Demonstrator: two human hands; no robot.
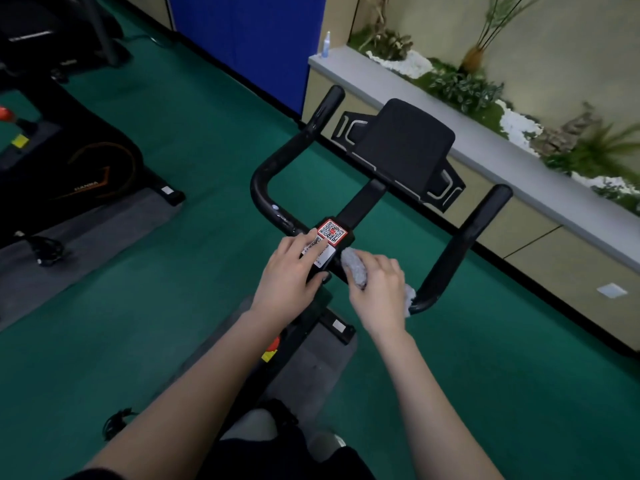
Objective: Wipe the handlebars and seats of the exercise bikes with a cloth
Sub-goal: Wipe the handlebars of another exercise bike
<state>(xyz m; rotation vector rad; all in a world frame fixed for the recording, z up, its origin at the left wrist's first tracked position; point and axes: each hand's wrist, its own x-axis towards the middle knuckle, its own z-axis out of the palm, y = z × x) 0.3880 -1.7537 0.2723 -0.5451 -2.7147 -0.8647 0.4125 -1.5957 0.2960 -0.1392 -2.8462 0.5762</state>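
Note:
The black handlebars [273,168] of an exercise bike fill the middle of the head view, with a dark console [405,140] at their far side. A red QR sticker [331,231] marks the central clamp. My left hand [291,271] rests on that clamp with fingers laid over the white label. My right hand [379,292] grips a grey-white cloth [355,268] against the bar just right of the clamp; a corner of the cloth sticks out near the right bend. The seat is hidden below my arms.
A second black and orange bike [86,174] stands on a grey mat at the left. A low cabinet [519,216] topped by a planter with plants runs along the right. A small spray bottle [326,45] stands on its ledge. Green floor [194,140] surrounds the bike.

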